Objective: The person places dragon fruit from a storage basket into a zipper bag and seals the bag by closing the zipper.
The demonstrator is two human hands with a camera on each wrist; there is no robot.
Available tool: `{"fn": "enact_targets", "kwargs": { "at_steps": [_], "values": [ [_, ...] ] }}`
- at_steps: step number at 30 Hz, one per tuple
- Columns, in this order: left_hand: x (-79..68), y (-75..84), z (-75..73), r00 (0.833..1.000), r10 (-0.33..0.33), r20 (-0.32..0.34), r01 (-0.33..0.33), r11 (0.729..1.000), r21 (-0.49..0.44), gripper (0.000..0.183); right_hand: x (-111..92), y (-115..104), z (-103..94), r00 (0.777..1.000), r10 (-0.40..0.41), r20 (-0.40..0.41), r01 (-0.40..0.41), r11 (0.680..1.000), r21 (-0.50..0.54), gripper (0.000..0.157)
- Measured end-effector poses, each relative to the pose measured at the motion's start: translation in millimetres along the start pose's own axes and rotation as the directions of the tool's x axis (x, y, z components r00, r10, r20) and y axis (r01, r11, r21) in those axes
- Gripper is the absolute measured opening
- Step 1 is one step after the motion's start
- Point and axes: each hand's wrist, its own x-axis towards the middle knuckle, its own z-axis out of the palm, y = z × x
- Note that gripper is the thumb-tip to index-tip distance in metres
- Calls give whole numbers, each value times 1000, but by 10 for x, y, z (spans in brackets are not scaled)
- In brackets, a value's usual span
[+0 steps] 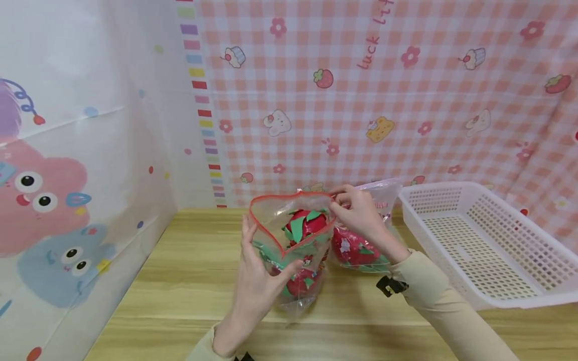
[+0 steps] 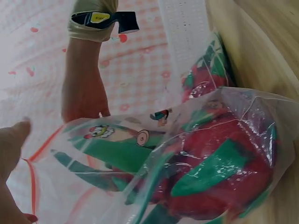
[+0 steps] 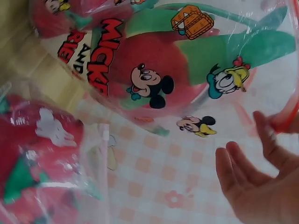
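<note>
A clear zip bag (image 1: 295, 260) with a red zip edge and cartoon prints stands with its mouth spread wide. Inside it are dragon fruits (image 1: 307, 224), red with green leaf flaps; one large one (image 2: 219, 168) fills the bag's lower part in the left wrist view. At the bag's left side is my left hand (image 1: 259, 281), fingers up along the plastic and thumb stretched across the front. My right hand (image 1: 361, 210) pinches the right end of the red edge; its other fingers (image 3: 229, 172) are off the bag in the right wrist view.
Behind my right hand, a second zip bag (image 1: 356, 250) with a pink top holds more dragon fruit on the wooden table (image 1: 194, 281). A white plastic basket (image 1: 487, 296) stands to the right. A checked cloth (image 1: 361, 100) hangs behind the table.
</note>
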Motion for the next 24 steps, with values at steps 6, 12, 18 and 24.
{"fn": "enact_targets", "kwargs": {
  "at_steps": [6, 12, 18, 24],
  "values": [
    [52, -56, 100, 981, 167, -101, -157, 983, 97, 67, 87, 177, 27, 979, 71, 193, -122, 956, 266, 32],
    [115, -182, 81, 956, 281, -86, -283, 959, -2, 16, 276, 320, 57, 966, 74, 247, -177, 885, 430, 33],
    [198, -351, -13, 944, 331, 16, -324, 933, -159, 15, 484, 469, 91, 860, 50, 508, -272, 887, 374, 69],
    [279, -412, -105, 958, 288, -6, -283, 939, -197, 11, 551, 512, 148, 907, 2, 422, -167, 920, 355, 33]
  ]
}}
